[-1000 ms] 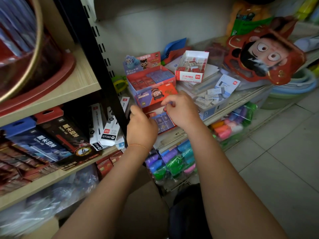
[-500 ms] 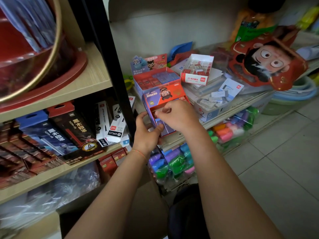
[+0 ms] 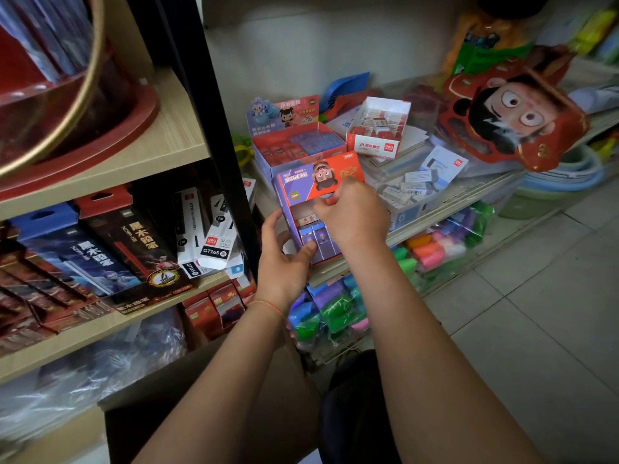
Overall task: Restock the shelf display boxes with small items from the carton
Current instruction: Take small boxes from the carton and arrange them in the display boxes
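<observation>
Purple-and-red display box (image 3: 303, 209) sits at the wire shelf (image 3: 445, 209) edge. Left hand (image 3: 284, 259) grips its lower front corner, thumb on 2 blue packets (image 3: 316, 237) inside; right hand (image 3: 355, 212) pinches the header flap. 2 more display boxes behind: 1 red (image 3: 298, 147), 1 white (image 3: 378, 127). Grey tile floor (image 3: 536, 313) to the right.

Wooden shelves (image 3: 160, 152), tiled floor (image 3: 542, 313), pale wall (image 3: 318, 45)
</observation>
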The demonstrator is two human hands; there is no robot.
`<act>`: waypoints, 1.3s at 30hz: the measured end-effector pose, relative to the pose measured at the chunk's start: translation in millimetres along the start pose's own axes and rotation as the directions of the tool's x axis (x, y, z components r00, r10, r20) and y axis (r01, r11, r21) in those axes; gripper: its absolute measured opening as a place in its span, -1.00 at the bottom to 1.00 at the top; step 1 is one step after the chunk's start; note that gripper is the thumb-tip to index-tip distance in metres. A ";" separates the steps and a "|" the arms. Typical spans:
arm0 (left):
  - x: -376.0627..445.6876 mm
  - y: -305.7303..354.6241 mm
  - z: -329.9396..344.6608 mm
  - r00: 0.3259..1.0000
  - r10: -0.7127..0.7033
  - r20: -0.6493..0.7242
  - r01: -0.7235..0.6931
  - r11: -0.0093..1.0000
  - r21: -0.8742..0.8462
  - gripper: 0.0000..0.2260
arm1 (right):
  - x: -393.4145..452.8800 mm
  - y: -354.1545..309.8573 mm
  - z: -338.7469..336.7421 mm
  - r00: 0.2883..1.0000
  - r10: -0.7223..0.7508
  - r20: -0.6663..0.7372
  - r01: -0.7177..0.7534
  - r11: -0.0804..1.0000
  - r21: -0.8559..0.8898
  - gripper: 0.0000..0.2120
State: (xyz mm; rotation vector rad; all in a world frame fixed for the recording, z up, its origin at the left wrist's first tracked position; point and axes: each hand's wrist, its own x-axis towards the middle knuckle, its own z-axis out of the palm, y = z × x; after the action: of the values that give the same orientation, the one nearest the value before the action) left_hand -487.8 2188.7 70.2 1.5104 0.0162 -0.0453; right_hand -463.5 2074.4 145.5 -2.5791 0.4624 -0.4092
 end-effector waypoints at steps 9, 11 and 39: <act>4.3 0.4 -1.8 0.999 0.000 0.038 0.001 1.000 -0.022 -0.43 | 0.9 8.0 -2.7 0.992 0.006 -0.127 -0.010 0.999 -0.032 -0.74; 3.9 -1.3 -1.9 0.999 -0.001 0.049 0.003 1.000 -0.030 -0.43 | 1.5 12.6 0.1 0.996 0.004 -0.092 -0.003 1.000 0.011 -0.72; -0.1 -4.1 -1.2 1.000 0.000 0.021 -0.002 0.995 0.104 -0.38 | -12.4 5.3 -17.2 0.778 -0.249 0.576 0.196 0.969 0.154 -0.55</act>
State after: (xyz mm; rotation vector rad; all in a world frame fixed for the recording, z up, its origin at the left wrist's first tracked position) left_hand -488.0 2189.7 66.0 1.6145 -0.0042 -0.0621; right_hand -482.3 2067.8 154.8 -2.5041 -0.0897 0.3098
